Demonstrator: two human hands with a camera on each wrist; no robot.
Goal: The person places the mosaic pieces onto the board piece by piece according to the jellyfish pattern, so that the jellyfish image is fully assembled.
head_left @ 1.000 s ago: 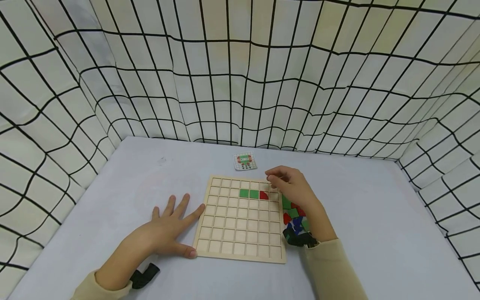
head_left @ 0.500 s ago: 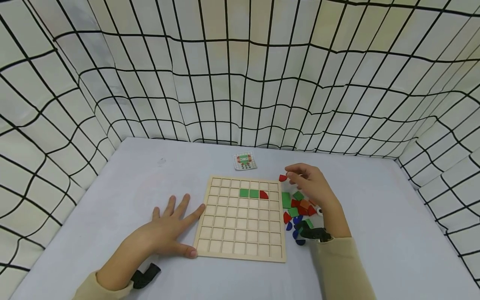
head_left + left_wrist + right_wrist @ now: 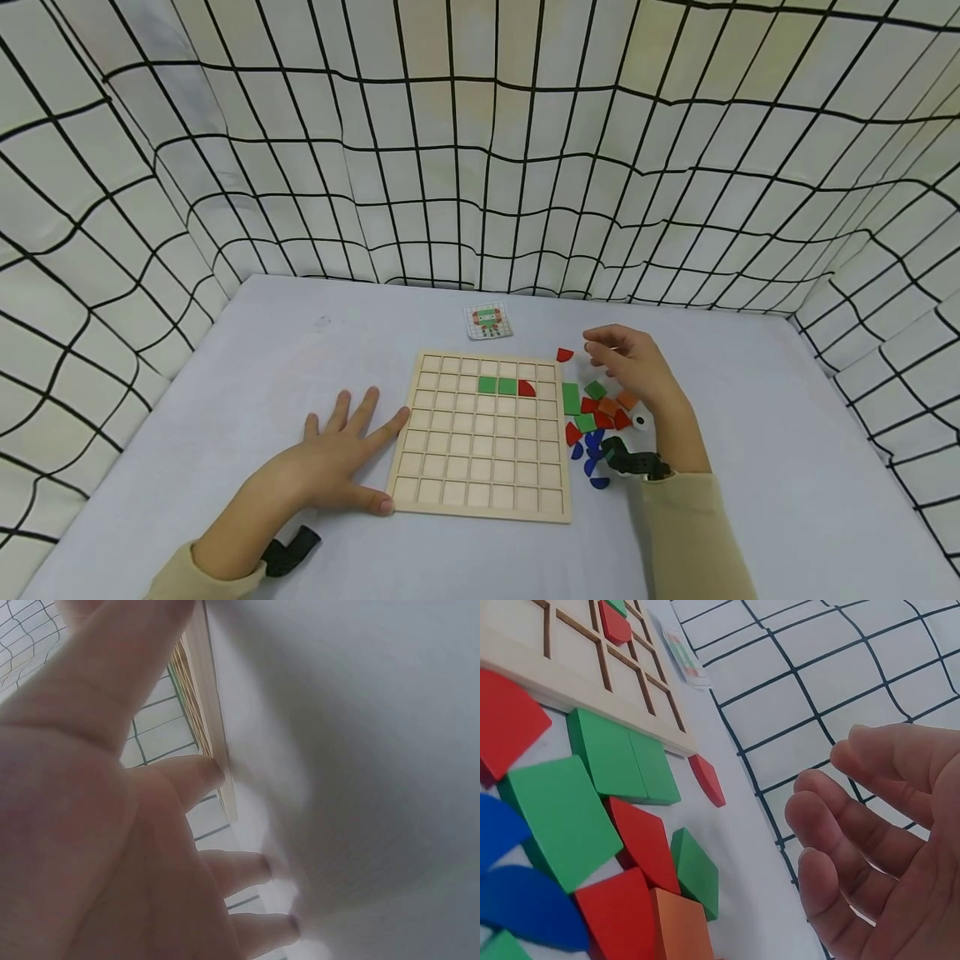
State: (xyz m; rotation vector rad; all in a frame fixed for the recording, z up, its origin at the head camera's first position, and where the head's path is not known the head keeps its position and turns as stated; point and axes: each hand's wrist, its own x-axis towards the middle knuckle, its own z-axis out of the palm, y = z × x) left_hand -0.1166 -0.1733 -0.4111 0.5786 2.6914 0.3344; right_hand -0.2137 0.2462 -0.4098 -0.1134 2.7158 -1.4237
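Nearest, two tan sleeves point(image 3: 693, 533) reached in over the pale bench point(image 3: 420, 554), a dark strap point(image 3: 630, 461) by each wrist. The left hand point(image 3: 326, 467) lay palm down with its fingers spread wide, thumb and index finger touching the near side edge of the wooden grid board point(image 3: 480, 513), which lay flat just to that hand's right, between the two hands.

Below the right hand, beside the board's right edge, blue rounded pieces point(image 3: 598, 483) lay closest to the person. Past them, nearer the palm, were red pieces point(image 3: 573, 434), green squares point(image 3: 585, 423), orange pieces point(image 3: 627, 400) and a white round piece point(image 3: 639, 421) with a dark centre, under the wrist.

On the board, left of the right hand, two green set squares point(image 3: 487, 385) and a red quarter-round point(image 3: 527, 388) sat side by side in the second row from the far edge.

The right hand point(image 3: 626, 362) hung above the bench, fingers loosely bent and apart from the thumb. A lone red piece point(image 3: 565, 355) lay just left of its fingertips, near the board's far corner. Beyond both hands lay a small patterned card point(image 3: 487, 321), then a white backdrop point(image 3: 472, 183) with black grid lines.
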